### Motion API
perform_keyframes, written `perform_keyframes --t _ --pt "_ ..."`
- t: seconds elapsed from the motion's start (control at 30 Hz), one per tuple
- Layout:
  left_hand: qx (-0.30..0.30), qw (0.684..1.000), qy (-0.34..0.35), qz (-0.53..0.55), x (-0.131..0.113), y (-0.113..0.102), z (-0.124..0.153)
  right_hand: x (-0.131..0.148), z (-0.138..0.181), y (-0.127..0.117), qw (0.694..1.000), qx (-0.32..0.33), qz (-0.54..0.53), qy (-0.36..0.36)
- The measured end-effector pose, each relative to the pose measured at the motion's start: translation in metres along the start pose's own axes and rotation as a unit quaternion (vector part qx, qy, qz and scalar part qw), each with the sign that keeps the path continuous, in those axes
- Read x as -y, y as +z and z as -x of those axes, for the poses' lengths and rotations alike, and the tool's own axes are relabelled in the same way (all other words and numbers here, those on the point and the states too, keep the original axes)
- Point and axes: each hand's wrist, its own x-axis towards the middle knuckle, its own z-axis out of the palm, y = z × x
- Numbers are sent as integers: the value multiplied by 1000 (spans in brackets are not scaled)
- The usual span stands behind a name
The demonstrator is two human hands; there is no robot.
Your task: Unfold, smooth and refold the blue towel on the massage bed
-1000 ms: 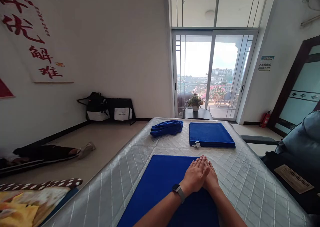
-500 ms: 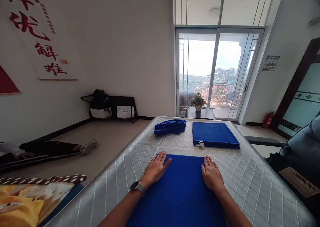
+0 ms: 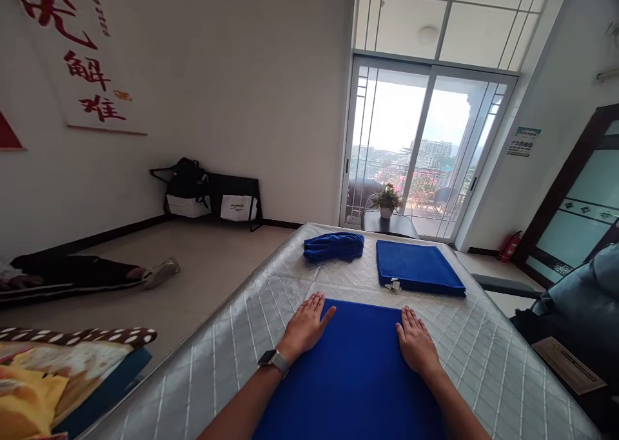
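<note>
Spread flat in front of me is a smooth blue cloth (image 3: 360, 369) that runs out of the bottom of the view. My left hand (image 3: 305, 324) lies flat over its far left corner, fingers out and thumb apart. On the opposite far corner rests my right hand (image 3: 416, 340), likewise flat with its fingers extended. Neither hand grips anything. Beyond the cloth sits a neat stack of folded blue towels (image 3: 420, 267) with white tags at the near edge. To its left lies a crumpled blue towel (image 3: 333, 247).
A quilted silver cover (image 3: 232, 337) is under everything. A potted plant (image 3: 385, 198) stands on a dark chair behind it. At left are a patterned blanket (image 3: 72, 369) and a person's legs (image 3: 82, 275) on the floor. A dark bag (image 3: 565, 337) is at right.
My view has tilted and shifted slightly, so the scene sits at a different angle. Both hands stay flat at the same corners of the cloth.
</note>
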Motion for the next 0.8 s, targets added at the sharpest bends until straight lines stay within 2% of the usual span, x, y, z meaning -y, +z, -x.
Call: perform_keyframes --t 0.27,0.53,0.63,0.73,0.8 --pt "-39 999 14 7 2 5 2 12 14 -20 1000 10 26 15" --pt "-37 999 17 -7 4 8 1 12 42 -10 1000 20 -13 5" --pt "-62 998 15 -20 3 3 3 13 45 -10 999 22 -27 11" --pt "-92 995 19 -36 -10 -3 7 14 47 -14 999 15 -49 12" --pt "-76 995 53 -21 -34 -4 12 15 47 -15 998 11 -64 14"
